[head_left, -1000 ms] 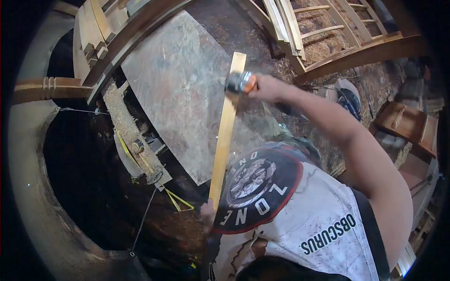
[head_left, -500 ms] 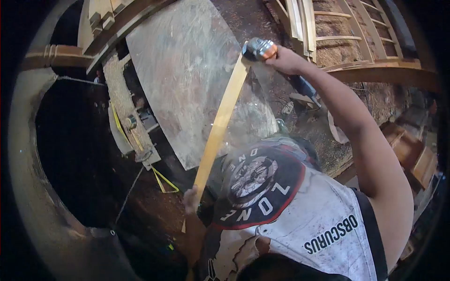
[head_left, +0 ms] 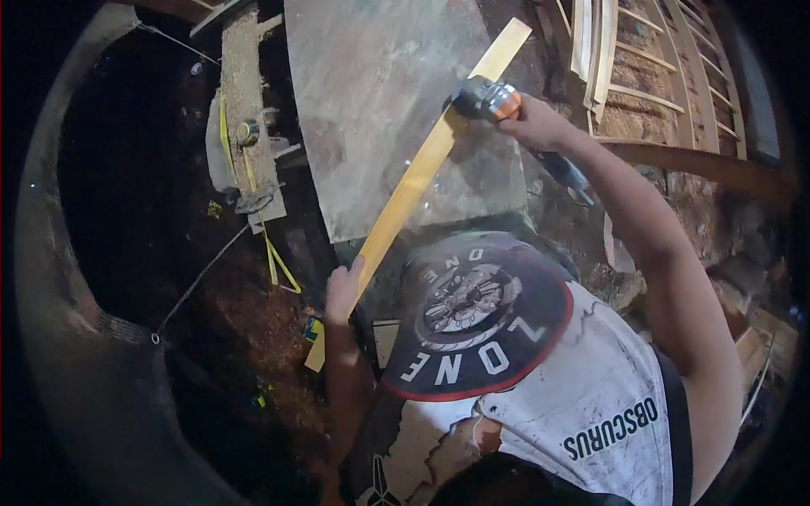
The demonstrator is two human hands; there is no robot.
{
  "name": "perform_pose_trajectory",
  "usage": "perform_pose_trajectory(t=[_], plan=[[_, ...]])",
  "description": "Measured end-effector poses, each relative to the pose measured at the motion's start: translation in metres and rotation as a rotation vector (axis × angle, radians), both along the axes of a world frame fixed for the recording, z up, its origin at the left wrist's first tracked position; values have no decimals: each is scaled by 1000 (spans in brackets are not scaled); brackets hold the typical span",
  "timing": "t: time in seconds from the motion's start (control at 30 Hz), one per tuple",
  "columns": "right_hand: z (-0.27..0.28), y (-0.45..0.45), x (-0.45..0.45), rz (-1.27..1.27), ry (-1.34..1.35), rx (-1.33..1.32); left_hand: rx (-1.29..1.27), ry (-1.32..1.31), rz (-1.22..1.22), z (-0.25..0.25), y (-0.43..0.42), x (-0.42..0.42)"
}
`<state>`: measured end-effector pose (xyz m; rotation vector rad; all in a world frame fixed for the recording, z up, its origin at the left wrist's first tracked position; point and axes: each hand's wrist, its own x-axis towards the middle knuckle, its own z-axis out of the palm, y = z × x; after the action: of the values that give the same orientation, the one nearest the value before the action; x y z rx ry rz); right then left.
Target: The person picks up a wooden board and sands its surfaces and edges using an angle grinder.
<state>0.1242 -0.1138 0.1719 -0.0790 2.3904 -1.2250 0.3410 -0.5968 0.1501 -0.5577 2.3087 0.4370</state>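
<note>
A long, pale wooden slat runs diagonally over a large board. My left hand is closed round the slat near its lower end, and a short piece of the slat sticks out below the wrist. My right hand grips an angle grinder with a silver and orange head. The grinder's disc side rests against the slat's upper part, and its contact face is hidden. The slat's far end extends past the grinder.
To the left lies a rough plank with a tape measure and a yellow strap. Wooden strips and a slatted frame stand at the upper right. A dark sheet hangs along the left edge.
The grinder has gone from the slat's far tip to a spot further down it. The slat has shifted up and right in view, and the camera view has moved too.
</note>
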Motion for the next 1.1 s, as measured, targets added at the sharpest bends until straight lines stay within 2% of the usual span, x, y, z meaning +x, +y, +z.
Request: perform_pose_trajectory(t=[0.03,0.07,0.1,0.17,0.2,0.23,0.3,0.33,0.47,0.53,0.63,0.73,0.83,0.9,0.97,1.03,1.1], plan=[[5,-18,12,13,-30,-40,15,-3,-1,6,-9,4],[2,7,-14,-19,-57,-170,60,-114,154,34,38,-29],[-12,7,-19,23,-92,-153,158,-193,322,38,53,-23],[-37,1,-6,208,-147,6,165,-214,348,41,38,-2],[2,-8,-2,166,-313,-7,132,-215,348,44,30,11],[0,-7,5,180,-320,10,94,-211,344,46,19,24],[-16,-7,24,110,-332,-153,31,-209,362,52,2,50],[-16,-5,28,152,-409,-132,10,-208,374,53,0,58],[11,-27,63,312,-355,-137,-28,-209,417,45,1,82],[31,-55,76,555,-279,71,-40,-185,427,39,5,90],[20,-79,92,580,-280,124,-19,-91,460,20,6,103],[13,-66,67,475,-269,40,-80,-112,449,11,0,111],[6,-35,27,328,-286,-114,-60,-45,333,3,-4,110],[-42,-5,11,182,-251,-156,-126,-78,469,7,2,102],[1,-2,-18,152,-306,54,-121,-85,461,14,3,98],[-41,10,-25,126,-263,44,-120,-86,447,12,3,96],[-32,-1,-16,81,-141,42,-208,22,463,2,10,93]])
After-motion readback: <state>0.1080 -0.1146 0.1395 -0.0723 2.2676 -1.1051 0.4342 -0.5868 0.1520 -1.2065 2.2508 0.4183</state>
